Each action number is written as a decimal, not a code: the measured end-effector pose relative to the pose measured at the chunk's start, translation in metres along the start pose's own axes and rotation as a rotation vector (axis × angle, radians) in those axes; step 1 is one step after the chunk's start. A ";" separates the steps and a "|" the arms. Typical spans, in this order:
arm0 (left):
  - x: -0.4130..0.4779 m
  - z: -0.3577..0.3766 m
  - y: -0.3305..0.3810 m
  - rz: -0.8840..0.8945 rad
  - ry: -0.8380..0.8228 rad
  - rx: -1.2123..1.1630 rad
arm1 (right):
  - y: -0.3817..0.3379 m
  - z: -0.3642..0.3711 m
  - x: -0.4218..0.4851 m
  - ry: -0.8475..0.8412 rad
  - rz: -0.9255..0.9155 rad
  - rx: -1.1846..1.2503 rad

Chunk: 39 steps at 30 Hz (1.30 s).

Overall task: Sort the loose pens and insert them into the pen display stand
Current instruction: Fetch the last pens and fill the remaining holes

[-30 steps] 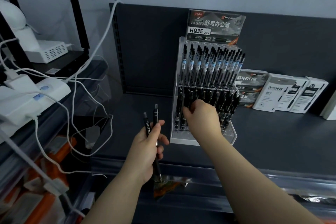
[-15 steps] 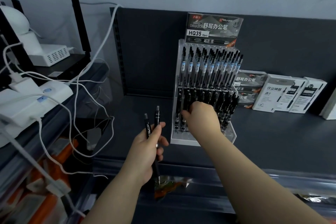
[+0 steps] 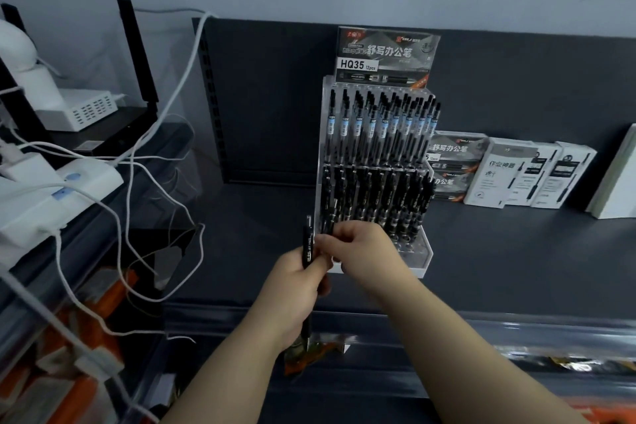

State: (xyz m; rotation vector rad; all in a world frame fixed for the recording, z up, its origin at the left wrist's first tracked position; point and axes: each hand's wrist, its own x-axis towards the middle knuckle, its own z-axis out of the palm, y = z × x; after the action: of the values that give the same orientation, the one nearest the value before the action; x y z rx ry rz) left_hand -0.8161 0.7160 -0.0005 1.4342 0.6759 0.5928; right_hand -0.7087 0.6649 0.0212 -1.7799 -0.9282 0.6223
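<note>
– Holding anything just now?
– My left hand (image 3: 296,280) is curled round a pen (image 3: 307,244), which stands upright just left of the stand's (image 3: 421,262) front corner. My right hand (image 3: 361,248) has its fingertips bunched against that pen. Whether they pinch it or a second one, I cannot tell.
– What crowds the stand?
– Both tiers are full of racked pens (image 3: 378,134), and my right hand covers the lower row's left end. Boxes (image 3: 454,165) sit just right of the stand, with white boxes (image 3: 509,175) beyond them. Cables (image 3: 179,84) hang well left of the stand, by the router (image 3: 110,134).
– Room to move?
– Open shelf (image 3: 268,234) runs left of the stand and in front of it, out to the rail (image 3: 481,323) at the edge. There is a wide stretch to the front-right too.
</note>
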 end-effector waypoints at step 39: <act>0.032 -0.010 0.011 0.020 0.270 -0.203 | 0.003 -0.021 0.036 0.301 -0.136 -0.511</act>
State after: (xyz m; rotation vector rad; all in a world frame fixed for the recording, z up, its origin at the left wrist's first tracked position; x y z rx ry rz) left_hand -0.8016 0.7466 0.0087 1.1841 0.7893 0.8561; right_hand -0.6710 0.6818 0.0262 -2.1592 -1.0447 0.0172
